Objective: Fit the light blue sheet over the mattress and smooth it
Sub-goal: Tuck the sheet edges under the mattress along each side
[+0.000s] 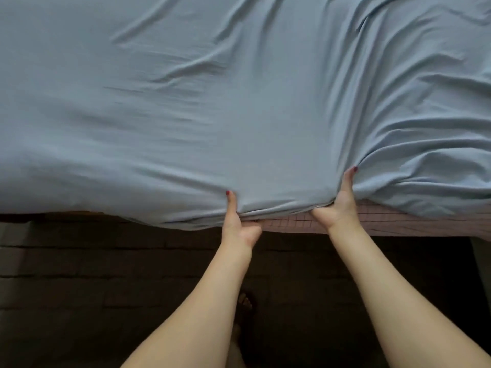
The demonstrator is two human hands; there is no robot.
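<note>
Sheet (239, 115) hem over mattress (398, 224) edge, in both hands' fingers (230, 205).

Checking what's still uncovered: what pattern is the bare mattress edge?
Pinkish with a thin dark grid, on the mattress; head view.

The sheet (212, 102) filling the upper two thirds of the frame is a plain light blue with a greyish cast, darker along its wrinkles and unpatterned. At the lower right of its edge the mattress (398, 221) shows pale pink with a fine grid of thin dark lines. The floor (106, 274) across the bottom is dark brown, crossed by darker brick-like lines, and the thumbnails of both hands are dark red.
</note>
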